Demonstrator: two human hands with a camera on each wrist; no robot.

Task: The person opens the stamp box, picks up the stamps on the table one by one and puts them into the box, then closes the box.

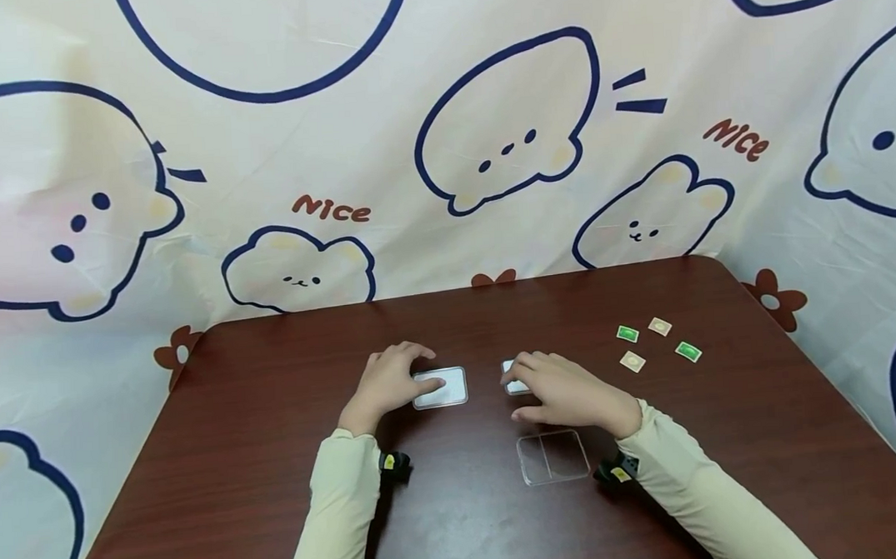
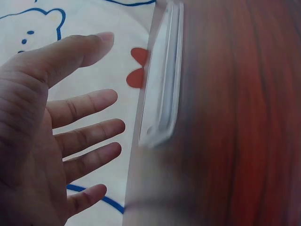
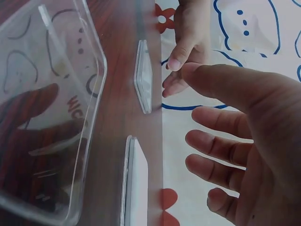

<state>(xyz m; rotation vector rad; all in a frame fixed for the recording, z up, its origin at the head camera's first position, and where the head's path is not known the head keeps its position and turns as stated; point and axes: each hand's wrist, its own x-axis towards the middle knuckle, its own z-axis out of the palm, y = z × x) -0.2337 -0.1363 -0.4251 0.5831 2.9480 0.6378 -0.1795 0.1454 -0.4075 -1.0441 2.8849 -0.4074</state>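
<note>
My left hand (image 1: 388,384) hovers over the left one of two flat, rectangular clear-edged cases, each white inside. That left case (image 1: 454,388) lies on the table under my thumb; the left wrist view shows relaxed, spread fingers apart from the case (image 2: 160,89). Over the second case (image 3: 137,188) my right hand (image 1: 569,393) reaches, covering most of it in the head view. In the right wrist view its fingers are loosely bent and hold nothing. A transparent shallow box (image 1: 533,461) with a dividing line sits just nearer than my right hand.
Toward the table's right side lie several small cards, among them a green card (image 1: 688,351) and a beige card (image 1: 633,361). The brown table (image 1: 230,456) ends against a cream cloth backdrop (image 1: 382,149) with cartoon outlines.
</note>
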